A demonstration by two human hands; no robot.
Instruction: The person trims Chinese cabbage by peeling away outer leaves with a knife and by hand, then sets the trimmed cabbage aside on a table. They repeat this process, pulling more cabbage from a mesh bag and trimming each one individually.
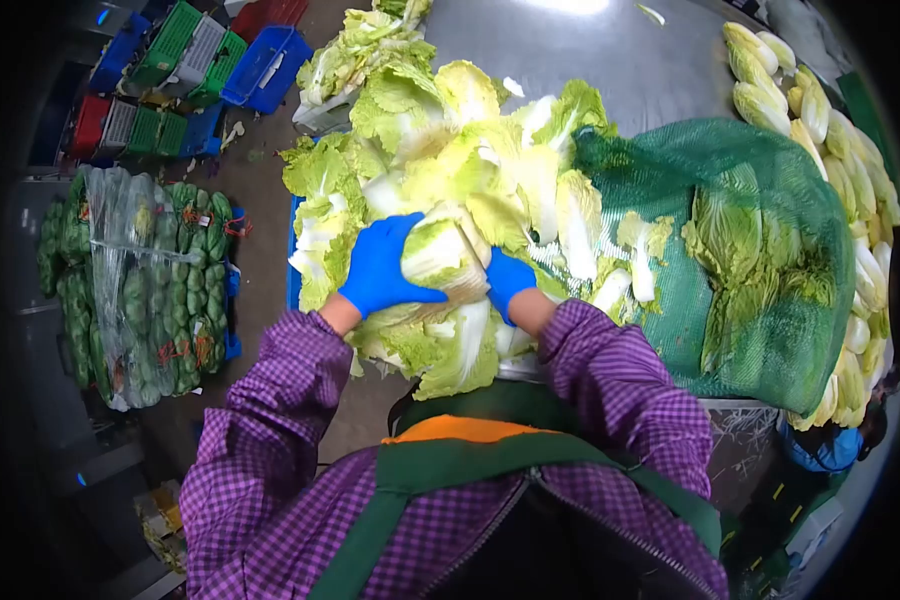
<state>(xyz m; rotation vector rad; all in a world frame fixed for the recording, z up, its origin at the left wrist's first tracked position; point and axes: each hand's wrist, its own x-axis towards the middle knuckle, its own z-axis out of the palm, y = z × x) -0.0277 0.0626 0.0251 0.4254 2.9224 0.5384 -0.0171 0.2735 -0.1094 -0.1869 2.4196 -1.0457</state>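
A pale napa cabbage (442, 248) is held between my two blue-gloved hands, above a heap of loose cabbage leaves (470, 95). My left hand (382, 268) grips its left side, thumb stretched along the lower edge. On the opposite side my right hand (510, 282) presses against it, its fingertips partly hidden. Leaves lie all around and beneath both hands. To the right, a green mesh sack (650, 165) lies on the table with whole leafy cabbages (745, 260) in it. A few loose leaves rest at the sack's near side.
Trimmed cabbages (850, 170) are piled along the far right. Behind the leaves stretches the metal table (570, 45). On the floor at left stand a plastic-wrapped stack of bagged green vegetables (140, 285) and coloured crates (267, 70). Part of another person (825, 448) shows at lower right.
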